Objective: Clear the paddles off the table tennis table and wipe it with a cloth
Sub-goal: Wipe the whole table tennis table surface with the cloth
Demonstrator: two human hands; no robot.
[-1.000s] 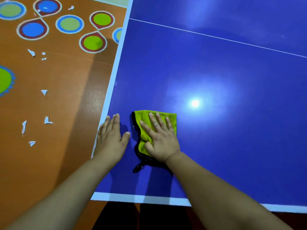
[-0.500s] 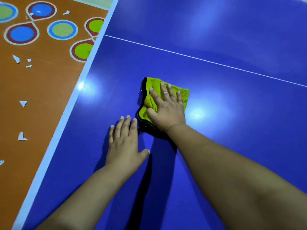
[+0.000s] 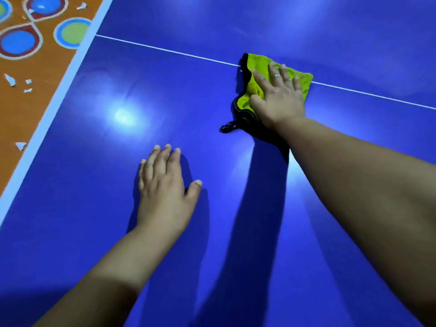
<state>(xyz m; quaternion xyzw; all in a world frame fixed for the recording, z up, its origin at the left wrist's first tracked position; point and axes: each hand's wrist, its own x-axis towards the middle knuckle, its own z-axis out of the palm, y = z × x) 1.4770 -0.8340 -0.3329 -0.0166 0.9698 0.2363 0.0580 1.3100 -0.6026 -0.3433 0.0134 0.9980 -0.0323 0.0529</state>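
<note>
One blue counter [image 3: 165, 90], a table tennis top with a white border, fills most of the view, crossed by one thin white line [image 3: 165, 50]. Left of the line's end lies the orange floor [image 3: 35, 109] with four painted circles [image 3: 17, 42] in view. Two hands are on the counter. The right hand [image 3: 278, 100] lies flat with fingers spread, pressing one yellow-green cloth [image 3: 259, 64] with black edging that sits across the white line. The left hand [image 3: 162, 192] rests flat and released on the bare surface, well on the near side of the line. At least five white scraps [image 3: 10, 80] dot the floor. One ring [image 3: 278, 75] is on a right finger.
</note>
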